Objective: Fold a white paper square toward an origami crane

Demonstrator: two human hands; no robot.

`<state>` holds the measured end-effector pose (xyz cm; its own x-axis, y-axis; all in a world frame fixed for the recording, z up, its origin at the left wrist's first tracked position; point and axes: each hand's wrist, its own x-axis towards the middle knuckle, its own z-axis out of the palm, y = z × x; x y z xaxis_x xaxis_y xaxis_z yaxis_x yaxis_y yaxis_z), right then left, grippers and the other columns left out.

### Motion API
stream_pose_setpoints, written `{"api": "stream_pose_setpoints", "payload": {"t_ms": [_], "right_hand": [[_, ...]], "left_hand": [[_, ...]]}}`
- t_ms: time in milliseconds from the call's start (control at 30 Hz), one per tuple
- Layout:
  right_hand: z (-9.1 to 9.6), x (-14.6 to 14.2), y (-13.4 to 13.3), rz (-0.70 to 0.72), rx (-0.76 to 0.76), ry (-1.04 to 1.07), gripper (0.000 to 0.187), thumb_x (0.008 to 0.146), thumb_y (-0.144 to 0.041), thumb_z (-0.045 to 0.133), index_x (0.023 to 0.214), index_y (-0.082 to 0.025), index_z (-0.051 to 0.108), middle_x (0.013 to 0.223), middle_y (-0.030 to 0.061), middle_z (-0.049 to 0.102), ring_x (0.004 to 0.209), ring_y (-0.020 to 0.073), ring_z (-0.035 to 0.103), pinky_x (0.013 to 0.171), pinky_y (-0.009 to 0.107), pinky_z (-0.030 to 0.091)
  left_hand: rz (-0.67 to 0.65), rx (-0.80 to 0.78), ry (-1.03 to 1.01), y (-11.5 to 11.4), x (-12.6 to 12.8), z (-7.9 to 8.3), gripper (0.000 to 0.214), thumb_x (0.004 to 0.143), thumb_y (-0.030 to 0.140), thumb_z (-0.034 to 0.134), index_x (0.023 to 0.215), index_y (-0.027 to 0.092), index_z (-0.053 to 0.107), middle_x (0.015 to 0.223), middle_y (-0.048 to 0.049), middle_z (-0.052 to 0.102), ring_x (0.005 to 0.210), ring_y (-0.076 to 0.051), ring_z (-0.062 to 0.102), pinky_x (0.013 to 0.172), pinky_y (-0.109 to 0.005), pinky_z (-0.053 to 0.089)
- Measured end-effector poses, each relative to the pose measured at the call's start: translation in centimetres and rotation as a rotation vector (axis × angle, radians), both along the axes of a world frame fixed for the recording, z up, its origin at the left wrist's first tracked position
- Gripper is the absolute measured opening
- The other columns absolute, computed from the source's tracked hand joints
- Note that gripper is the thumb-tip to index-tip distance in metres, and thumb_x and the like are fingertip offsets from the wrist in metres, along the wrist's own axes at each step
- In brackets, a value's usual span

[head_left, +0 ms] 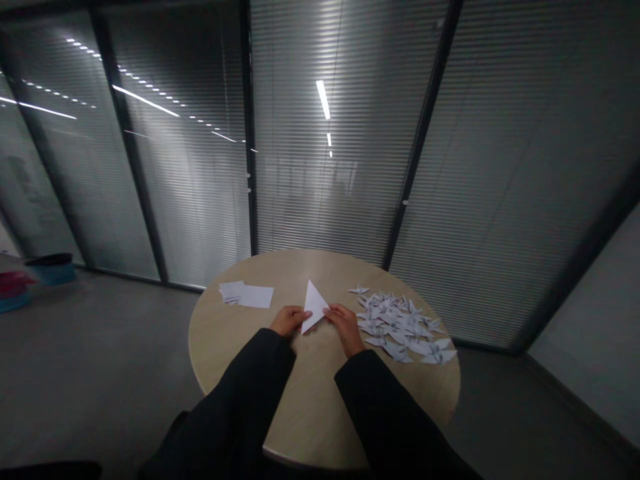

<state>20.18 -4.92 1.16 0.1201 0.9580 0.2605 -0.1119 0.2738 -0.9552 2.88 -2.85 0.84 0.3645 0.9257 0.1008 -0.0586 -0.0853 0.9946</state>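
A white sheet folded into a triangle [314, 304] rests on the round wooden table [280, 400], its point aimed away from me. My left hand [289, 320] pinches its near left corner with curled fingers. My right hand [344, 325] presses and grips its right edge. Both arms wear dark sleeves.
A small stack of flat white paper squares [247, 294] lies at the table's back left. A pile of several folded paper cranes [400, 325] covers the right side. Glass walls with blinds [330, 147] stand behind the table. Blue and red bins [30, 277] sit on the floor far left.
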Motion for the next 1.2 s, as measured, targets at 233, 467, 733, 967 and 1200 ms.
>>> {"api": "stream_pose_setpoints", "payload": {"t_ms": [233, 467, 733, 967, 1200], "right_hand": [[-0.3, -0.3, 0.2, 0.060, -0.003, 0.022, 0.037, 0.058, -0.045, 0.078, 0.080, -0.018, 0.067, 0.070, 0.0018, 0.069, 0.067, 0.0177, 0.061, 0.064, 0.028, 0.045], [-0.5, -1.9, -0.3, 0.236, -0.018, -0.080, 0.031, 0.059, -0.039, 0.079, 0.079, -0.018, 0.068, 0.072, 0.0019, 0.070, 0.069, 0.0176, 0.063, 0.066, 0.028, 0.046], [-0.2, -2.6, -0.5, 0.218, 0.020, -0.014, 0.032, 0.059, -0.038, 0.078, 0.085, -0.019, 0.073, 0.090, 0.0047, 0.074, 0.086, 0.0241, 0.065, 0.084, 0.037, 0.047], [-0.1, -2.3, -0.4, 0.187, 0.015, -0.091, 0.038, 0.059, -0.040, 0.078, 0.088, -0.015, 0.074, 0.088, 0.0052, 0.073, 0.086, 0.0247, 0.064, 0.083, 0.036, 0.047], [-0.5, -2.3, -0.1, 0.240, 0.002, -0.157, 0.032, 0.061, -0.045, 0.075, 0.071, -0.014, 0.074, 0.073, 0.0047, 0.072, 0.073, 0.0208, 0.063, 0.076, 0.032, 0.046]], "left_hand": [[0.223, 0.092, 0.048, 0.0, -0.3, 0.5, 0.038, 0.061, 0.047, 0.075, 0.054, 0.012, 0.062, 0.045, 0.0008, 0.054, 0.048, -0.011, 0.048, 0.047, -0.022, 0.031], [0.312, 0.090, -0.173, -0.1, 0.3, 1.0, 0.040, 0.052, 0.049, 0.080, 0.064, 0.012, 0.071, 0.064, -0.0045, 0.067, 0.064, -0.016, 0.058, 0.062, -0.026, 0.042], [0.140, -0.022, -0.342, -2.2, 2.1, 1.8, 0.047, 0.051, 0.049, 0.082, 0.076, 0.010, 0.076, 0.076, -0.0111, 0.073, 0.081, -0.024, 0.065, 0.084, -0.034, 0.046], [0.058, -0.072, -0.485, -2.5, 2.5, 1.8, 0.046, 0.054, 0.043, 0.083, 0.081, 0.007, 0.075, 0.080, -0.0148, 0.073, 0.084, -0.026, 0.066, 0.084, -0.037, 0.046], [0.167, -0.081, -0.419, -1.4, 2.3, 0.8, 0.040, 0.048, 0.042, 0.086, 0.066, 0.008, 0.073, 0.058, -0.0058, 0.066, 0.053, -0.012, 0.054, 0.057, -0.026, 0.042]]}}
